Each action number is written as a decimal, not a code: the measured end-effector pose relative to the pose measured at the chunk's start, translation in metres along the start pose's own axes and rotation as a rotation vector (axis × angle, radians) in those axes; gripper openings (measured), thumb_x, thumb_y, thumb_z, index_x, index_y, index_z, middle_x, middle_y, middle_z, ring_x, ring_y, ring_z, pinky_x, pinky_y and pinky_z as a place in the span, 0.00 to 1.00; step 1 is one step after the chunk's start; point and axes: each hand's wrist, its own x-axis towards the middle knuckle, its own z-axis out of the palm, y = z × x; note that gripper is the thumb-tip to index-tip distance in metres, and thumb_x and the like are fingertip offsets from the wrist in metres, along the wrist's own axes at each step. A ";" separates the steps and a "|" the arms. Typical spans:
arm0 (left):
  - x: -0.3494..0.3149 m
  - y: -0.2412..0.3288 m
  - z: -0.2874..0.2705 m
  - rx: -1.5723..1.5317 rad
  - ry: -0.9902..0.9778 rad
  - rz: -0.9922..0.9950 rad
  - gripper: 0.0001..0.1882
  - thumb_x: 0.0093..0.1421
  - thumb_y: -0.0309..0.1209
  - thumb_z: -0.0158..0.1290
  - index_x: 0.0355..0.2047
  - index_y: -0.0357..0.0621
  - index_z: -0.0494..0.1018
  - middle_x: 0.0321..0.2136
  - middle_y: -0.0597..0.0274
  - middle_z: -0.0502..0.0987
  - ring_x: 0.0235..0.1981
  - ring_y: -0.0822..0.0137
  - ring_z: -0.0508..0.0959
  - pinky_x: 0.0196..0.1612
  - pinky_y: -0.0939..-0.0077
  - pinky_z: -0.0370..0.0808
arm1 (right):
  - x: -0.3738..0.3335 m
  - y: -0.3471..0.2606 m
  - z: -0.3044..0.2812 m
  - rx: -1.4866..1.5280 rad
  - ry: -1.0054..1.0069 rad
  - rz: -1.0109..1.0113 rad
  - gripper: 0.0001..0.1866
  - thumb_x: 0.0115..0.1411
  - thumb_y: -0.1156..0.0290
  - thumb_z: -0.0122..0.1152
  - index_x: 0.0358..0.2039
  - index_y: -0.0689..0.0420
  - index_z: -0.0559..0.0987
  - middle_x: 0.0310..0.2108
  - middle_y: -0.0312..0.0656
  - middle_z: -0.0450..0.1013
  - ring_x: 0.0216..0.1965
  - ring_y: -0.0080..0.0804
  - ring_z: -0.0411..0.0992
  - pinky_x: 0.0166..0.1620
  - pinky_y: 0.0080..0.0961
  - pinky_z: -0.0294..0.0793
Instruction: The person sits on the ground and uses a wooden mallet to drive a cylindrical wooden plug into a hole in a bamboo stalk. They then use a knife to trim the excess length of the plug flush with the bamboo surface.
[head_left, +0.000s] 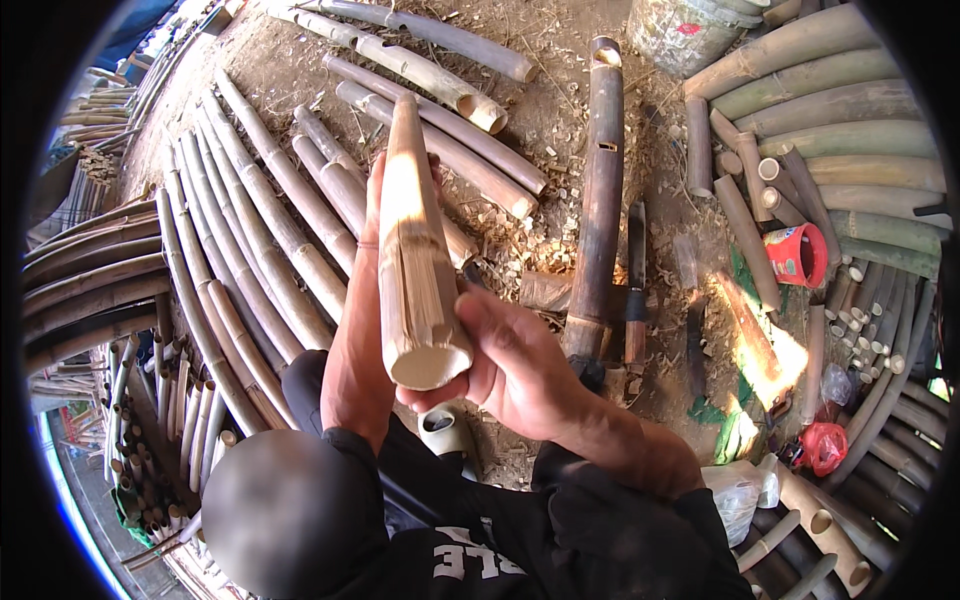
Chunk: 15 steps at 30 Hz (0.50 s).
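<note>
While its pale, cut end is facing the near side, a short bamboo piece (415,250) is resting in both hands, raised above the ground (560,120) between the row of poles (255,220) on the left and a dark bamboo tube (604,190) on the right. The right hand (515,355) is grasping the near end, its thumb pressing the right side; the left hand (374,200) is wrapping the far part from behind, its grip partly hidden. The person seems to be checking the trimmed surface rather than cutting, since the knife (636,300) is lying just right of the dark tube, apart from both hands. If more trimming is needed, the next move is probably calling for a steady left grip and a freed right hand reaching right for the knife.
</note>
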 end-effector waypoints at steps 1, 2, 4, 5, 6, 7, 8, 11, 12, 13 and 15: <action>-0.001 0.002 -0.002 -0.001 -0.004 0.004 0.18 0.64 0.42 0.51 0.41 0.38 0.70 0.24 0.61 0.74 0.21 0.70 0.76 0.18 0.82 0.75 | -0.002 0.003 0.000 0.010 0.006 0.024 0.28 0.70 0.54 0.41 0.59 0.65 0.58 0.46 0.53 0.73 0.43 0.48 0.77 0.44 0.41 0.81; -0.003 0.003 -0.002 0.000 -0.003 0.017 0.17 0.64 0.42 0.51 0.41 0.38 0.71 0.24 0.62 0.74 0.21 0.70 0.76 0.18 0.82 0.74 | -0.004 0.004 0.000 -0.023 0.012 0.037 0.29 0.70 0.54 0.41 0.62 0.64 0.56 0.47 0.53 0.72 0.43 0.49 0.77 0.45 0.42 0.81; 0.005 0.000 -0.032 -0.203 -0.235 -0.003 0.18 0.67 0.40 0.43 0.43 0.37 0.70 0.27 0.56 0.75 0.28 0.58 0.79 0.23 0.71 0.79 | -0.004 0.009 0.002 -0.031 0.033 0.048 0.29 0.70 0.54 0.41 0.61 0.65 0.57 0.47 0.54 0.72 0.44 0.49 0.77 0.44 0.42 0.81; 0.009 -0.005 -0.043 -0.199 -0.227 -0.005 0.19 0.67 0.42 0.43 0.43 0.37 0.70 0.28 0.55 0.76 0.28 0.57 0.79 0.24 0.71 0.80 | -0.003 0.011 0.002 -0.035 0.046 0.052 0.29 0.70 0.54 0.41 0.61 0.65 0.57 0.47 0.54 0.72 0.44 0.48 0.77 0.44 0.42 0.81; 0.009 -0.007 -0.045 -0.194 -0.222 -0.004 0.20 0.67 0.43 0.43 0.43 0.37 0.70 0.29 0.54 0.76 0.29 0.56 0.79 0.25 0.70 0.80 | -0.003 0.011 0.000 -0.022 0.030 0.037 0.29 0.70 0.54 0.40 0.60 0.65 0.58 0.47 0.53 0.72 0.44 0.48 0.77 0.44 0.42 0.81; 0.010 -0.008 -0.048 -0.188 -0.217 -0.003 0.21 0.67 0.45 0.43 0.43 0.37 0.70 0.30 0.53 0.76 0.30 0.55 0.79 0.25 0.69 0.81 | -0.003 0.011 -0.002 -0.010 0.013 0.021 0.28 0.70 0.54 0.40 0.60 0.65 0.58 0.47 0.53 0.73 0.43 0.48 0.77 0.44 0.42 0.81; 0.010 -0.008 -0.051 -0.215 -0.189 -0.044 0.24 0.66 0.48 0.41 0.44 0.38 0.70 0.31 0.51 0.77 0.31 0.54 0.79 0.27 0.66 0.82 | -0.003 0.011 -0.004 0.003 -0.004 0.007 0.28 0.70 0.55 0.40 0.60 0.65 0.58 0.47 0.53 0.73 0.43 0.48 0.77 0.44 0.42 0.82; 0.010 -0.008 -0.054 -0.167 -0.299 0.067 0.17 0.66 0.36 0.46 0.48 0.35 0.68 0.35 0.48 0.76 0.31 0.53 0.79 0.29 0.68 0.82 | -0.004 0.006 -0.004 -0.004 0.000 -0.017 0.28 0.71 0.55 0.40 0.59 0.66 0.60 0.46 0.53 0.73 0.43 0.48 0.77 0.43 0.41 0.82; 0.007 -0.008 -0.050 -0.201 -0.311 0.056 0.16 0.66 0.34 0.46 0.49 0.35 0.67 0.36 0.47 0.75 0.31 0.54 0.79 0.29 0.68 0.82 | -0.004 0.003 -0.002 -0.031 0.025 -0.012 0.27 0.70 0.54 0.40 0.58 0.66 0.60 0.45 0.53 0.73 0.42 0.47 0.78 0.43 0.41 0.82; 0.005 -0.006 -0.046 -0.236 -0.322 0.046 0.16 0.66 0.32 0.47 0.50 0.35 0.66 0.37 0.45 0.75 0.31 0.54 0.79 0.29 0.68 0.82 | -0.003 0.001 -0.001 -0.043 0.016 -0.030 0.27 0.70 0.54 0.40 0.58 0.66 0.61 0.45 0.54 0.73 0.42 0.47 0.78 0.43 0.41 0.82; -0.003 -0.001 -0.034 -0.302 -0.295 0.004 0.16 0.66 0.35 0.45 0.48 0.36 0.67 0.35 0.47 0.76 0.30 0.56 0.80 0.29 0.68 0.82 | -0.002 -0.001 0.000 -0.068 -0.003 -0.064 0.28 0.70 0.54 0.40 0.57 0.66 0.61 0.45 0.54 0.73 0.41 0.47 0.78 0.43 0.41 0.82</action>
